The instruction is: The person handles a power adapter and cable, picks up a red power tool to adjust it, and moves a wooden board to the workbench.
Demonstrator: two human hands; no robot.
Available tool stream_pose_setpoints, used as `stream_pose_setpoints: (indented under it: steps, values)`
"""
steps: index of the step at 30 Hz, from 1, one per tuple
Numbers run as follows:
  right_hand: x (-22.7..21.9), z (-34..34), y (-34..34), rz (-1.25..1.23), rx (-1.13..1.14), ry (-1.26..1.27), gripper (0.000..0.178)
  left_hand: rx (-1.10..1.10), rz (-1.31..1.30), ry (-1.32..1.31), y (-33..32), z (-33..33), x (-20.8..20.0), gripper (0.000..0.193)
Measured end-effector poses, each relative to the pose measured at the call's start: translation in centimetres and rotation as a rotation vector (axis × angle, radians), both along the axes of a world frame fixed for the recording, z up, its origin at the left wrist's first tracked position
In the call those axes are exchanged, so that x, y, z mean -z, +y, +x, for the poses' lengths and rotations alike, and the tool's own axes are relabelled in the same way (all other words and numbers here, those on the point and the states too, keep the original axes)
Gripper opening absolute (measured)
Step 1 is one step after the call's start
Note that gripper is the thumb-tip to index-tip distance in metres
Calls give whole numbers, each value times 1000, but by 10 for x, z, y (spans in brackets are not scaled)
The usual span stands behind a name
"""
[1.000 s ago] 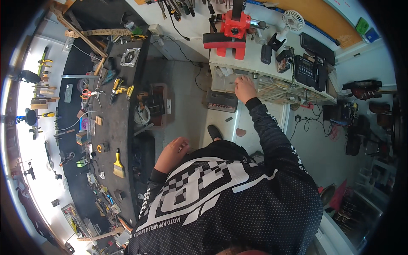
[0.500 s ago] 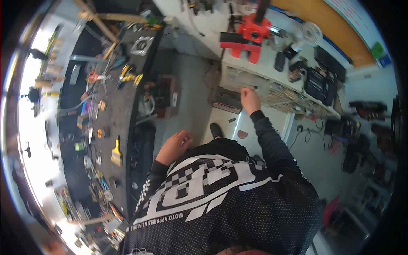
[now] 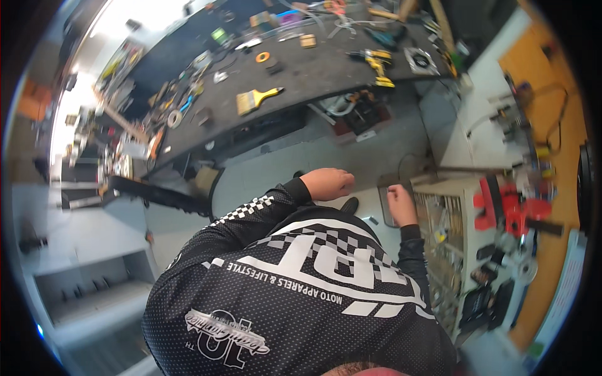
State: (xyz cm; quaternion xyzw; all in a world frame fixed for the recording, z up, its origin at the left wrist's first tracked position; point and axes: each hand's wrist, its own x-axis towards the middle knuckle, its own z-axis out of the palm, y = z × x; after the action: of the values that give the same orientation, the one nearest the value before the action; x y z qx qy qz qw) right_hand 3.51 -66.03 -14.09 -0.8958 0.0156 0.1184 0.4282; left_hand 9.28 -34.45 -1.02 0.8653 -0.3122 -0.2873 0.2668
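My left hand (image 3: 329,184) hangs in front of my waist, its fingers loosely curled, nothing visible in it. To its right, my right hand (image 3: 401,205) is closed in a loose fist, and no object shows in it. Neither hand touches the workbench (image 3: 301,84) ahead. On that bench lie a yellow-handled paintbrush (image 3: 259,99), a yellow and black cordless drill (image 3: 376,65), a roll of orange tape (image 3: 262,57) and a small wooden block (image 3: 308,41). Nearest to my right hand is a wire-fronted cabinet (image 3: 439,225).
A red bench machine (image 3: 511,207) stands on the cabinet at the right. Under the bench sits a reddish-brown bin (image 3: 359,122). A black padded seat (image 3: 160,195) is at the left, and a grey open box (image 3: 94,285) lies lower left. My shoe (image 3: 350,205) shows on the floor.
My view has turned left: the workbench now spans the top, and the red machine has shifted to the right edge. Both hands remain off all surfaces, with my left hand nearer to the right one.
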Motion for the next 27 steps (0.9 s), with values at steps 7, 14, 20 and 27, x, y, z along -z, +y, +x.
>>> stream_pose_setpoints:
  steps: [7,14,20,27]
  values:
    - [-25,60,120,71,-510,89,23,-278,91,-1,95,-21,22,32]
    - [-39,107,192,-63,-749,90,24,-361,302,175,183,-27,55,40]
    - [-10,118,234,-144,-758,251,28,-430,176,185,267,31,65,43]
    - [0,151,309,-168,-726,447,29,-879,218,-331,420,98,79,32]
